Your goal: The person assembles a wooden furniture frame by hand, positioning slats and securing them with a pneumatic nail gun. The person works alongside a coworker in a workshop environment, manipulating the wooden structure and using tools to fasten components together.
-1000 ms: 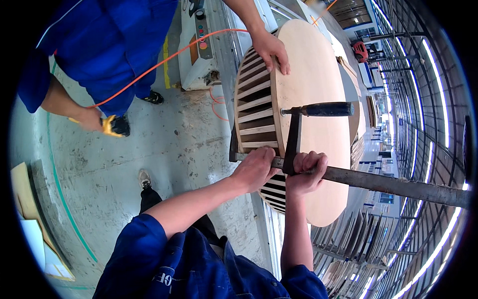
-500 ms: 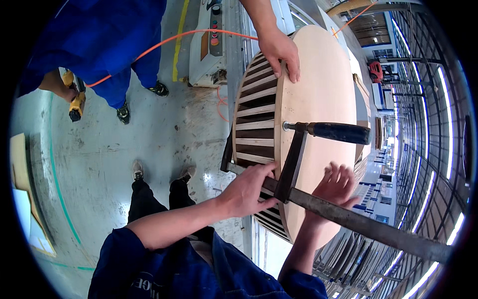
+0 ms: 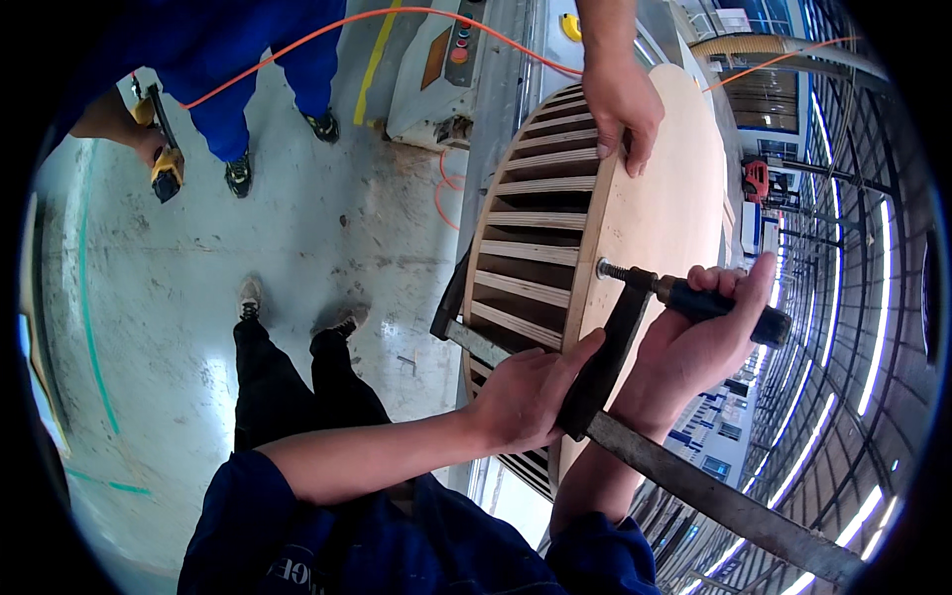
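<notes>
A curved wooden piece (image 3: 684, 188) has a pale smooth top and a side of spaced plywood slats (image 3: 526, 288). Across it lies a dark metal bar clamp (image 3: 610, 347), its screw pad touching the panel's edge. My left hand (image 3: 526, 402) is closed round the clamp's bar, forefinger stretched along the sliding jaw. Wrapped about the clamp's dark handle (image 3: 772, 325) is my right hand (image 3: 709, 337), thumb pointing up. The bar's near end runs down to the lower right; its part beneath my left hand is hidden.
A co-worker's hand (image 3: 627, 109) presses on the panel's far edge. That person's other hand holds a yellow and black power tool (image 3: 167, 177). An orange hose (image 3: 397, 12) crosses above a machine with a button panel (image 3: 461, 45). A yellow tape measure (image 3: 570, 27) lies behind.
My right hand, open beside the panel before, has moved up and closed round the clamp's handle. My left hand stays at the bar, its forefinger now along the jaw. The view has shifted.
</notes>
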`<action>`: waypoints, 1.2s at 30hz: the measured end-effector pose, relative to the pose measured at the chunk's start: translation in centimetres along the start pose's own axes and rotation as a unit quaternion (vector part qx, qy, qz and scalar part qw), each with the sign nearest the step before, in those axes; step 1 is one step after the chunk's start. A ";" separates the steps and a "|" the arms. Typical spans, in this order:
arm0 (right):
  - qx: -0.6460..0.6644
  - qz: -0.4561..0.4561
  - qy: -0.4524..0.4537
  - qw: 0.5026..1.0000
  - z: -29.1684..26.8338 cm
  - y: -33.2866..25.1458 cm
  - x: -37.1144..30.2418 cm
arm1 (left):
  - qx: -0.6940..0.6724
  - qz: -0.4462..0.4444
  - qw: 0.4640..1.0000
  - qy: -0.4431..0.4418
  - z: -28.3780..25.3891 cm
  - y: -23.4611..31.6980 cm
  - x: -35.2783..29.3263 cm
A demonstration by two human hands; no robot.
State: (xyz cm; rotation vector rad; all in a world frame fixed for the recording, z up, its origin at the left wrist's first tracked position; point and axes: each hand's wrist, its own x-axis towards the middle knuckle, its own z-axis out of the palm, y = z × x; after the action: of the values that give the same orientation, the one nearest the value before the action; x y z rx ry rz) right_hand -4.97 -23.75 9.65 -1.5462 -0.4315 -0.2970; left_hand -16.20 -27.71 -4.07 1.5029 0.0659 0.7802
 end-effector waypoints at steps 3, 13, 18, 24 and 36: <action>0.065 0.032 -0.057 0.996 -0.5 0.2 0.8 | -0.014 0.013 1.000 0.024 0.7 -0.7 -0.1; 0.101 0.020 -0.284 0.953 -3.0 0.6 2.4 | -0.045 0.059 0.994 0.079 0.4 -1.2 0.1; 0.122 0.015 -0.345 0.930 -4.1 1.1 3.6 | -0.038 0.061 0.996 0.062 0.2 -1.4 0.2; 0.140 0.025 -0.426 0.894 -4.8 1.5 4.8 | -0.032 0.069 0.995 0.070 0.6 -1.7 0.3; 0.079 -0.008 -0.239 0.968 -3.3 0.9 2.3 | -0.027 0.075 0.994 0.078 1.1 -2.1 0.0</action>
State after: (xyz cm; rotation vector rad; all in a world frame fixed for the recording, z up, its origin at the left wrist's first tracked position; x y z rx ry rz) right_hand -2.29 -26.79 9.98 -1.4513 -0.8240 0.1046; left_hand -14.79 -28.36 -5.86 1.4043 0.0483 1.0130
